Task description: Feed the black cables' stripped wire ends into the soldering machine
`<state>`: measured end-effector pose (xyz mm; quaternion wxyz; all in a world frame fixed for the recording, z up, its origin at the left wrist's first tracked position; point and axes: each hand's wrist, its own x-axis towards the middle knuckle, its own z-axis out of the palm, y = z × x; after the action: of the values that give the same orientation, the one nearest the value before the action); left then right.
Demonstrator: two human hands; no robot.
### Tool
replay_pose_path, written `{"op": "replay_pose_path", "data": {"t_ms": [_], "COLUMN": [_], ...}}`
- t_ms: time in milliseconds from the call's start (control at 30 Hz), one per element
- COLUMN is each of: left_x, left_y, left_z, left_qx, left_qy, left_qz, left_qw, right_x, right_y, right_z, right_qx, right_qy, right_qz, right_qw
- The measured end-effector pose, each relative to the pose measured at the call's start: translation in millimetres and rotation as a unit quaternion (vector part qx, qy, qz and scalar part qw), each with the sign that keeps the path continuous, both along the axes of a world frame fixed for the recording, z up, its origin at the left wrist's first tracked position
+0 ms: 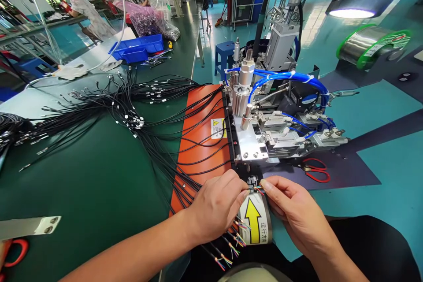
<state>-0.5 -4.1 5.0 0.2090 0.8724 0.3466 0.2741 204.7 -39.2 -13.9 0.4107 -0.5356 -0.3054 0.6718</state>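
Note:
My left hand [221,202] pinches the end of a black cable, just above a white plate with a yellow arrow [253,220]. From the other side my right hand [287,202] closes its thumb and finger on the thin coloured wires [259,190] fanning out of that cable end. Directly behind the fingertips is a small metal fixture [253,180] at the machine's edge. Below my left hand, several more stripped cable ends [233,249] hang with coloured wires spread. Other black cables [161,163] run across an orange panel [198,141] to the machine.
A metal machine [261,110] with blue air tubes stands beyond my hands. Red-handled scissors [317,170] lie right of it. A solder wire spool [373,46] hangs at upper right. Blue bins [139,48] sit farther back on the green table [89,185]. Two people [89,11] are at the far left.

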Motion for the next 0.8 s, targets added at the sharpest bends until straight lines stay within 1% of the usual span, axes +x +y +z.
{"op": "replay_pose_path", "data": {"t_ms": [300,400,500,667,800], "left_x": [-0.6,-2.3,-5.2,-7.7,-7.1], "left_y": [-0.2,2.3,6.1,8.7,7.6], "left_z": [1.6,5.5,7.2,0.6,-1.4], "left_qx": [-0.013,-0.018,-0.008,0.020,0.024], "left_qy": [0.007,0.011,0.005,0.010,0.020], "left_qz": [-0.001,0.002,0.003,0.017,0.028], "left_qw": [1.000,1.000,1.000,1.000,0.999], "right_x": [-1.2,-1.1,-0.9,-2.5,-4.6], "right_y": [2.6,5.1,8.5,13.6,14.7], "right_z": [-1.2,-4.1,-9.0,-16.1,-17.9], "right_qx": [0.047,0.057,0.056,0.056,0.058], "right_qy": [-0.057,-0.082,-0.093,-0.104,-0.103], "right_qz": [0.010,-0.003,-0.022,-0.047,-0.050], "right_qw": [0.997,0.995,0.994,0.992,0.992]}}
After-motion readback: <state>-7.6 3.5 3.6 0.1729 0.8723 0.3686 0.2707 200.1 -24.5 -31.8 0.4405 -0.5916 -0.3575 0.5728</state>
